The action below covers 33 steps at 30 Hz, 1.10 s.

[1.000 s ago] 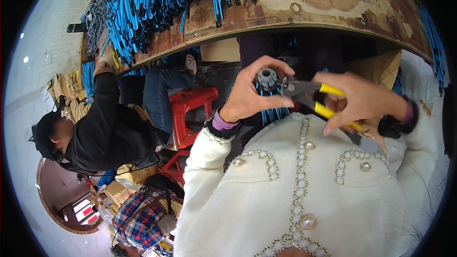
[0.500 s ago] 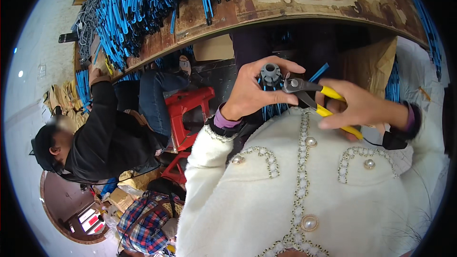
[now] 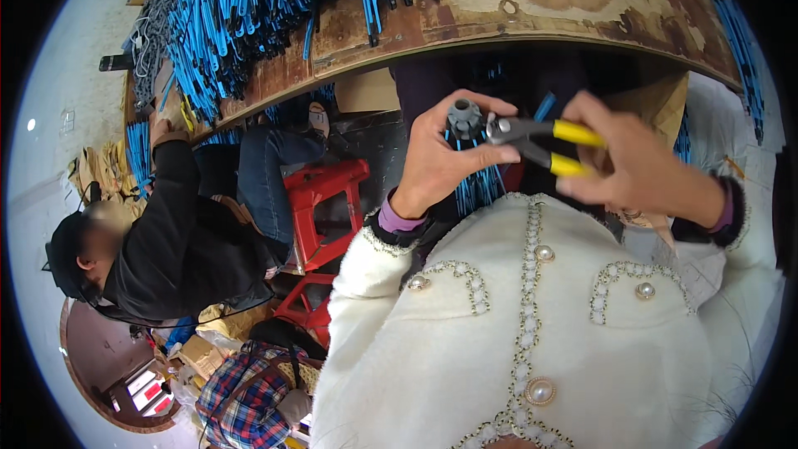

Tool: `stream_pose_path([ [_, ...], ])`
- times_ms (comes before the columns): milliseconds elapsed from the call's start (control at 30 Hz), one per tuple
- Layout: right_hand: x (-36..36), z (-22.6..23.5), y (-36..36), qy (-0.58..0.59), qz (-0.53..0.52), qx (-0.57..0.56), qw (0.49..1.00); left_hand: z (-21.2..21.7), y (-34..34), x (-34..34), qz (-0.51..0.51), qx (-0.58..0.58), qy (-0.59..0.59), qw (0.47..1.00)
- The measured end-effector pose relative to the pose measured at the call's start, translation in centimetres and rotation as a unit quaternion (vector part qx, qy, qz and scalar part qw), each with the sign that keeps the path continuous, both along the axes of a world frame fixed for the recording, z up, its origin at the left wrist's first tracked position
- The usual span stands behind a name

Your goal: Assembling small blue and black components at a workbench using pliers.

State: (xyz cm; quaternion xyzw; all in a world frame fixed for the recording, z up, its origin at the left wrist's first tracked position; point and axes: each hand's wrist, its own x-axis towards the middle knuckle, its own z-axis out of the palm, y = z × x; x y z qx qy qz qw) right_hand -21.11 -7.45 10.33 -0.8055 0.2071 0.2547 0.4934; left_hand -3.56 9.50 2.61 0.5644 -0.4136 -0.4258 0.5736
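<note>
Upright in my left hand is a grey slotted plastic hub. Thin blue strips hang below it, under my palm. Fingers and thumb are curled around the hub from the left. My right hand grips a pair of pliers with yellow handles and a dark metal head. The pliers' jaws are up against the hub's right side, close to my left thumb; whether they pinch anything is too small to tell. A short blue strip sticks up behind the pliers.
A worn wooden table curves across the top, with a big heap of blue and black strips at its left. A person in black works at left beside a red stool. Someone in a plaid shirt sits lower left.
The pliers have turned more level, and my right hand has shifted with them. My left hand and the hub have moved slightly left and up.
</note>
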Motion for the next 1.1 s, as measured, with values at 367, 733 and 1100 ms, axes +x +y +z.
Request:
stream_pose_path([
  [367,1.4,1.0,0.4,0.12,-0.007,0.202,0.972,0.0,1.4,1.5,-0.049,-0.067,0.016,0.996],
  [733,3.7,-3.2,3.5,-0.08,-0.051,0.13,0.987,-0.1,3.7,2.1,0.048,0.01,0.025,0.999],
  [1100,4.3,0.4,0.7,0.021,0.015,0.164,0.986,-0.1,3.4,2.0,0.014,0.025,0.046,0.999],
])
